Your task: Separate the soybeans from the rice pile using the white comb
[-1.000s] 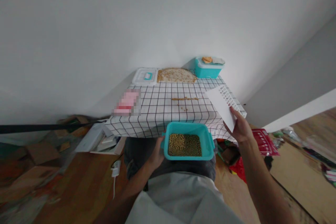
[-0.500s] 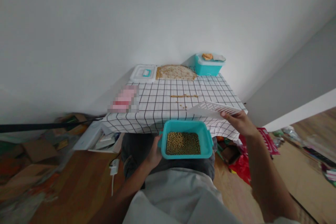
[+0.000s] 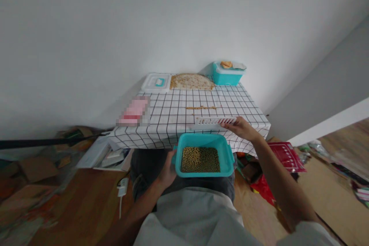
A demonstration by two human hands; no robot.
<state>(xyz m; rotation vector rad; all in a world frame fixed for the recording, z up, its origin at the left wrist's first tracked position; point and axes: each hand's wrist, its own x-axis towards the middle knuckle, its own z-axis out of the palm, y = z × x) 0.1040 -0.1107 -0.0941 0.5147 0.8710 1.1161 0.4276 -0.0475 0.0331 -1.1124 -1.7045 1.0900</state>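
My left hand (image 3: 167, 170) grips the left end of a turquoise plastic box (image 3: 205, 137), held at the table's front edge above my lap. Inside it lie yellowish beans (image 3: 190, 157) on the left and darker green beans (image 3: 210, 160) on the right. My right hand (image 3: 240, 127) is closed on the right end of a white slotted plastic tray (image 3: 215, 120), tilted over the table edge just beyond the box. Past the tray, a line of yellowish beans (image 3: 201, 108) lies on the checked tablecloth (image 3: 170, 102).
At the back stand a white lid (image 3: 157, 82), a heap of pale and yellowish bits (image 3: 192, 81) and a lidded turquoise box (image 3: 227, 78). A blurred pink item (image 3: 135, 111) lies at the left. Below are a power strip (image 3: 122, 187), cardboard boxes (image 3: 39, 170) and a red packet (image 3: 286, 156).
My right hand has moved left with the white slotted tray, which now sits behind the box. Several loose beans near the table's front edge no longer show. My left hand still holds the box.
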